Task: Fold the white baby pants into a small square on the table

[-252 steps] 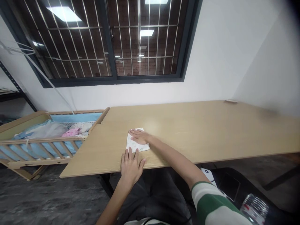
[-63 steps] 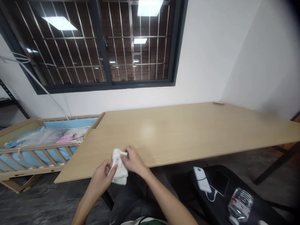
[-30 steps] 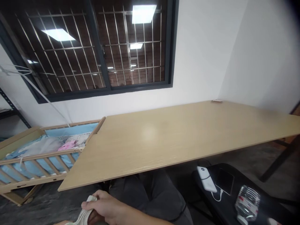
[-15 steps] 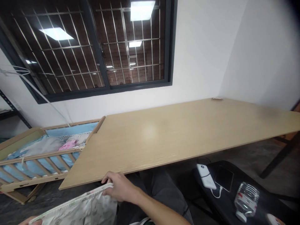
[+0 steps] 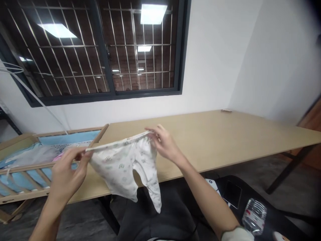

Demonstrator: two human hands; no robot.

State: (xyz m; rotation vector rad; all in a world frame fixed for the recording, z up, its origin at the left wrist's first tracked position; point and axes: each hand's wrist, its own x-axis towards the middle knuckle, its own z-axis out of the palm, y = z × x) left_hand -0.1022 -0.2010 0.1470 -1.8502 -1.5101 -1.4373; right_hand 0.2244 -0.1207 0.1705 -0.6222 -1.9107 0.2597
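Note:
A small pair of white baby pants (image 5: 120, 165) with a faint print hangs from its waistband, stretched between both hands above the table's front edge. My left hand (image 5: 69, 169) pinches the waistband's left end between thumb and fingers. At the opposite end, my right hand (image 5: 162, 140) grips the waistband with its fingers closed. The two legs dangle down, the right one reaching lower, over my lap. Behind the pants lies the pale wooden tabletop (image 5: 200, 140).
A wooden crib (image 5: 32, 167) with blue lining and bedding stands at the left. On a black seat (image 5: 225, 214) at right lie a phone (image 5: 232, 194), a white power bank (image 5: 213, 184) and a clear bottle (image 5: 254, 216). A barred window (image 5: 140, 60) is in the wall.
Both hands have risen from the lower left, bringing the baby pants up in front of the table. The pants now hang spread in full view, and my left hand shows whole.

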